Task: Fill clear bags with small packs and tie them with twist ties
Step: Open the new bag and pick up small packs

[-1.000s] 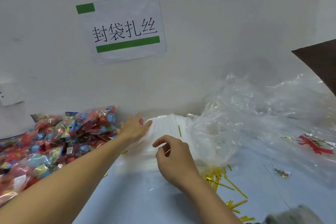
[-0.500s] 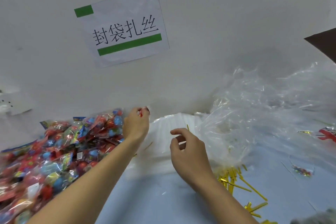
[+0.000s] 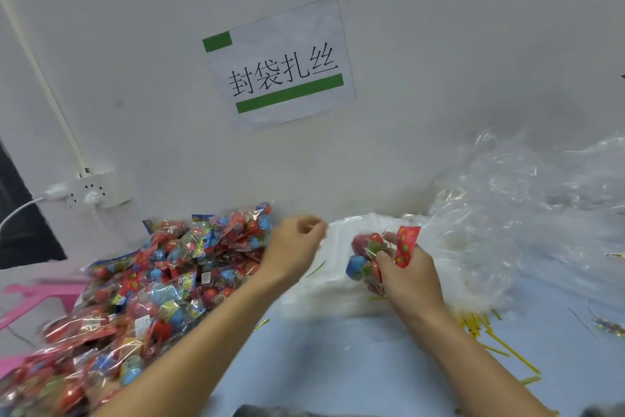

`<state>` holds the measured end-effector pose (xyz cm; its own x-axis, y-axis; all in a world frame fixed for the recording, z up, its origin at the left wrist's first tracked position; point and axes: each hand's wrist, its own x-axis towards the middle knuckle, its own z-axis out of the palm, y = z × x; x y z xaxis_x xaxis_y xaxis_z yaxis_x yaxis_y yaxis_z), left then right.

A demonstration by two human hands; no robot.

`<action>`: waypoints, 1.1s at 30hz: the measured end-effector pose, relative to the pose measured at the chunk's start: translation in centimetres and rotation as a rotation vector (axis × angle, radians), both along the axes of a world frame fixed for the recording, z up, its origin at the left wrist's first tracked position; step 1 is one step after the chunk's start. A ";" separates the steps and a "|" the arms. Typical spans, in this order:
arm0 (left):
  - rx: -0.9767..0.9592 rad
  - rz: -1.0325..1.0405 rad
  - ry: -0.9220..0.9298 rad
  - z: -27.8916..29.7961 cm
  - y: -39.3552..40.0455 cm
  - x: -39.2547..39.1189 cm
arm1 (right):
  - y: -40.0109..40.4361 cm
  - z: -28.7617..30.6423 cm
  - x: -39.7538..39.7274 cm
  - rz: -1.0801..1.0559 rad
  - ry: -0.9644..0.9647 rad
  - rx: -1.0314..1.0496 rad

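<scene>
A small pack of red and blue sweets was gripped in the curled fingers of the right hand, above a stack of flat clear bags on the table. The left hand was held just left of it, fingers curled; whether anything was pinched could not be told. A heap of packs lay to the left, yellow twist ties and crumpled plastic to the right.
</scene>
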<state>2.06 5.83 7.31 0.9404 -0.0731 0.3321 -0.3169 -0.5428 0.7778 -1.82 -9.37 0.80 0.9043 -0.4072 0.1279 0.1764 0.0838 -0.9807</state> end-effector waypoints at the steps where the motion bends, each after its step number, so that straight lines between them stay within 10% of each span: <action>1: 0.146 0.102 -0.114 0.0 1.5 1.1 | 0.1 -0.1 0.1 0.029 0.014 -0.010; 6: 0.690 0.551 -0.154 -0.1 8.9 6.0 | 0.7 -0.3 0.3 0.108 0.038 -0.079; 12: 0.970 0.572 -0.150 -0.2 14.1 8.0 | 1.0 0.2 -0.6 0.156 0.061 -0.113; 26: 0.326 0.319 -0.742 3.6 -0.1 -0.3 | 0.8 0.0 0.0 0.167 0.107 0.057; 33: 0.230 0.141 -0.289 -4.3 -10.2 -4.4 | -0.5 0.6 -0.6 0.401 -0.028 0.825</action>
<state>-2.34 -4.35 3.03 0.8165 -0.0532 0.5750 -0.4150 -0.7464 0.5203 -2.38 -9.84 1.36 0.9986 -0.0353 -0.0395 0.0060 0.8157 -0.5784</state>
